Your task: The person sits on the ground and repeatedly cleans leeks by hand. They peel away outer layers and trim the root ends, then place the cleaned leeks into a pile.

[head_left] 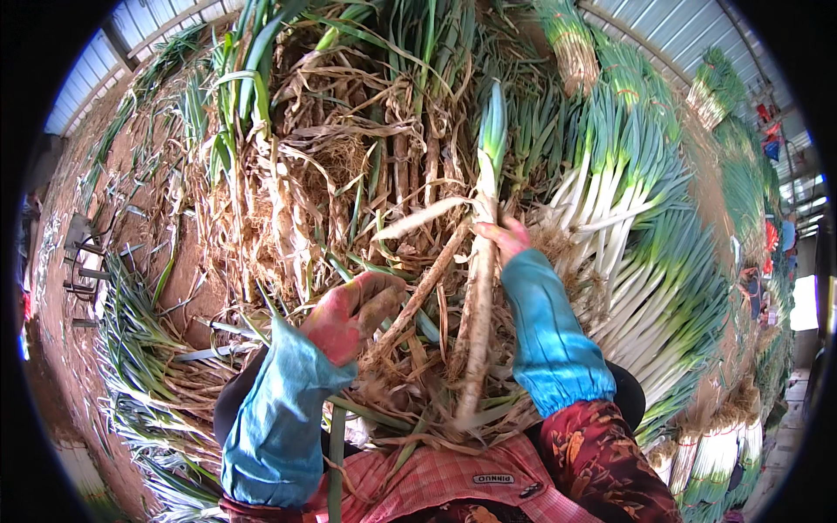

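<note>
The right hand [506,240], in a reddish glove, pinches a long leek [482,261] at mid-stalk, green tip up and pale dirty base down toward the lap. The left hand [353,312] curls around dry husk strips [417,296] just beside it. Blue sleeve covers [549,336] wrap both forearms. Ahead lies a heap of untrimmed leeks [349,148]; at the right, cleaned white-stalked bundles [645,244] are stacked. Bare earth floor [187,292] shows left, corrugated roofing [671,30] above.
</note>
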Demonstrator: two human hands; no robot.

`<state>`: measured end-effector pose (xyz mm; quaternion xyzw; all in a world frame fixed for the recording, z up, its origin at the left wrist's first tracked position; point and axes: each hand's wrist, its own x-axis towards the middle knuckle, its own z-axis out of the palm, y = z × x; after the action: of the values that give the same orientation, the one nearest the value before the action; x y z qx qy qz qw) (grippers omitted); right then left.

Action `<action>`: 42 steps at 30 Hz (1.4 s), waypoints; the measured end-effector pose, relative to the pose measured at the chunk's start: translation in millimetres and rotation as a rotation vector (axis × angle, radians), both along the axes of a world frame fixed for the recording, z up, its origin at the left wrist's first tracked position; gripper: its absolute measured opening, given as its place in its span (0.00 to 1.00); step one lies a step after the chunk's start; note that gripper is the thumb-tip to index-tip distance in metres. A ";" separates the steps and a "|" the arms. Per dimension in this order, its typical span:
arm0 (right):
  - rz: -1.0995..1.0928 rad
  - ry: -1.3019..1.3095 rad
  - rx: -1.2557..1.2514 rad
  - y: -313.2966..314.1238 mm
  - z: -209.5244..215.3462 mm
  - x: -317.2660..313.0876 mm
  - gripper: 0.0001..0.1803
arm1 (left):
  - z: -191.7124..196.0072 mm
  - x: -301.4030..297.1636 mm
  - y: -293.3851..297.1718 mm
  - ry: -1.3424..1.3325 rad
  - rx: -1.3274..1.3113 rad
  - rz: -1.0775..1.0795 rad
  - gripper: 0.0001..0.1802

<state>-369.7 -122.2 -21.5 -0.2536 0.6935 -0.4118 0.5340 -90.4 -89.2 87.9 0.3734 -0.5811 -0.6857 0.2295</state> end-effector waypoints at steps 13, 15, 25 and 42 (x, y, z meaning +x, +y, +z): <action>0.386 -0.249 -0.705 44.1 137.2 80.8 0.26 | -6.6 -3.7 -20.3 0.475 0.078 0.392 0.21; 0.422 -0.316 -0.575 44.8 149.2 112.3 0.23 | -31.1 1.2 -40.9 0.855 0.114 0.272 0.23; 0.703 0.127 -0.799 48.7 148.5 235.3 0.26 | 16.0 94.3 -18.1 0.717 0.131 0.792 0.22; 0.494 -0.284 -0.338 107.1 116.9 182.6 0.15 | 38.8 188.8 0.1 1.072 0.013 1.215 0.19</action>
<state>-187.1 -15.1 95.5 -0.4390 0.4515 -0.4103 0.6596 98.4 -89.1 126.7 0.2459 -0.0837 -0.5302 0.8071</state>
